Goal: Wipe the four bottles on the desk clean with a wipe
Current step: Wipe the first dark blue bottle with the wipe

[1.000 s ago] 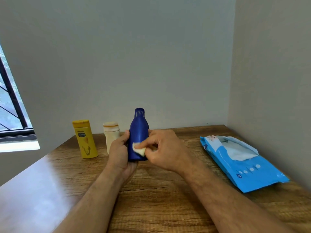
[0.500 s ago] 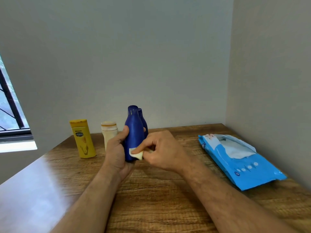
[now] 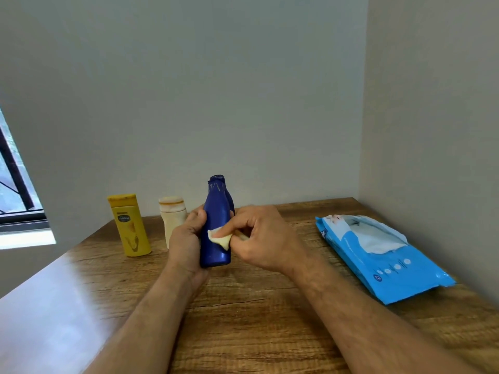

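Here left hand (image 3: pixel 186 238) grips blue bottle (image 3: pixel 216 233); right fingers (image 3: pixel 229 231) pinch wipe (image 3: pixel 220 238) against it.

Wiping a blue bottle at a wooden desk.
The left hand (image 3: pixel 186 238) grips the upright blue bottle (image 3: pixel 216 225) while the right hand (image 3: pixel 259 238) presses a folded wipe (image 3: pixel 220 238) to its side. A second blue bottle (image 3: pixel 230 202) shows just behind. A yellow bottle (image 3: pixel 129 225) and cream bottle (image 3: pixel 171 214) stand near the desk's (image 3: pixel 243 319) far edge; a blue wipes packet (image 3: pixel 378 255) lies by its right edge.
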A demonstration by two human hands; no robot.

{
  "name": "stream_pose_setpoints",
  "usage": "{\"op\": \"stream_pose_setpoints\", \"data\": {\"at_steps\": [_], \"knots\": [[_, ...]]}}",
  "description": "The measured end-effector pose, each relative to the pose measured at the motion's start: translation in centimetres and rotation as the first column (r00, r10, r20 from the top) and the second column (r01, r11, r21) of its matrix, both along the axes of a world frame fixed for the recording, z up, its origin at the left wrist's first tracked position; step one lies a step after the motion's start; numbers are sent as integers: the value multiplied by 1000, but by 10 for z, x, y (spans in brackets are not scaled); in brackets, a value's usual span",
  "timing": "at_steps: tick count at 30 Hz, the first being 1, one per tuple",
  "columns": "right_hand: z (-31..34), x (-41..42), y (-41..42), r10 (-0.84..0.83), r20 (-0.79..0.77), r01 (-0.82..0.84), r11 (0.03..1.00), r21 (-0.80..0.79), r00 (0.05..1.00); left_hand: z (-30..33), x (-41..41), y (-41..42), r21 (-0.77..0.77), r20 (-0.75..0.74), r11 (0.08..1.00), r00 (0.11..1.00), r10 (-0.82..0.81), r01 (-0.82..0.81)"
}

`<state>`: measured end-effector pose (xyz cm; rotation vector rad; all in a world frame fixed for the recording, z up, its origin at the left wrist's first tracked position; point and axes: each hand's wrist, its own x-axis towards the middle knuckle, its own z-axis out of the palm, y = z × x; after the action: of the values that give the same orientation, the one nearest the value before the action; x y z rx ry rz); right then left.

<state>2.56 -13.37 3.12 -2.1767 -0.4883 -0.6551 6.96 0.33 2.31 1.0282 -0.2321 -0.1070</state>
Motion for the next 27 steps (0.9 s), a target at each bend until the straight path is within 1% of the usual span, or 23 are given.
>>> {"op": "stream_pose_setpoints", "data": {"at_steps": [2, 4, 6, 8, 10, 12, 15, 17, 20, 23, 24, 25, 27], "knots": [[1, -1, 1, -34, 40, 34, 999, 8, 999, -1, 1, -1, 22, 19, 1000, 1000, 12, -12], [3, -2, 0, -118, 91, 113, 992, 60, 989, -2, -1, -3, 52, 42, 998, 999, 29, -31], [4, 0, -2, -174, 109, 158, 978, 138, 979, -3, -1, -4, 81, 48, 996, 998, 40, -44], [6, 1, -4, -200, 110, 182, 971, 156, 974, -4, -3, -6, 86, 40, 995, 999, 37, -41], [5, 0, -4, -156, 73, 143, 976, 165, 985, -4, -3, -5, 68, 38, 997, 999, 25, -28], [5, -3, -1, -30, 1, 30, 983, 179, 1000, -4, -1, -4, 30, 32, 1000, 999, 6, -7], [2, -4, 3, 106, -100, -93, 988, 126, 989, -4, 3, 0, -22, 7, 1000, 1000, -20, 20], [1, -3, 3, 115, -143, -107, 992, 63, 983, -5, 6, 0, -61, -2, 998, 1000, -24, 23], [2, -3, 3, 37, -93, -32, 998, 56, 995, -4, 6, -2, -101, 8, 994, 999, -31, 32], [4, -2, 1, -151, -7, 151, 987, 52, 989, -3, 5, -2, -172, 23, 982, 997, -68, 71], [4, -1, -1, -185, 5, 185, 982, 47, 983, -3, 5, -1, -193, 30, 978, 996, -81, 86], [4, 0, -2, -188, 0, 188, 981, 49, 982, -3, 5, -1, -206, 38, 974, 995, -91, 97], [4, 0, -3, -142, -41, 144, 989, 35, 989, -3, 6, -1, -223, 51, 970, 994, -92, 101]]}}
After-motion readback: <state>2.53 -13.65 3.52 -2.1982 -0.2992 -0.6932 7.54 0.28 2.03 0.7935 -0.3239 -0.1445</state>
